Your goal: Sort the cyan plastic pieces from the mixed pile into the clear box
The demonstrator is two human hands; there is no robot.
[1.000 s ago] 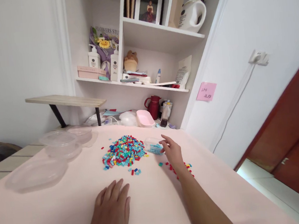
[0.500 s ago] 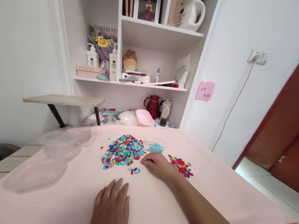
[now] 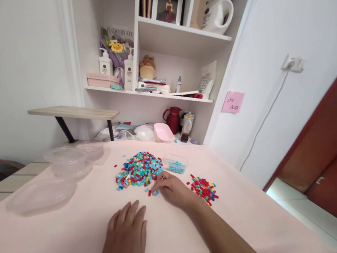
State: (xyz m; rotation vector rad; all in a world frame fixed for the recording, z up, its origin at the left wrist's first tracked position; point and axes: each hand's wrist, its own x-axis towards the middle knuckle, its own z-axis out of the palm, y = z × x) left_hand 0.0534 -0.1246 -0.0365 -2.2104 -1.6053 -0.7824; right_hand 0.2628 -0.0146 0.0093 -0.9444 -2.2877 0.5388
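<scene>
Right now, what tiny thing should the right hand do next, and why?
Maybe the right hand could gently pinch the light blue brick by its fingertips. They are down at the few loose bricks in front of the big pile, and the clear tub seems to hold light blue ones.

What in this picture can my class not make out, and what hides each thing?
Head view: whether the right hand pinches anything; its own fingers block the view.
Head view: what lies under the left hand; the hand covers it.
Head view: the bottom of the large coloured pile; its upper pieces cover it.
Head view: the writing on the pink note; too small.
</scene>
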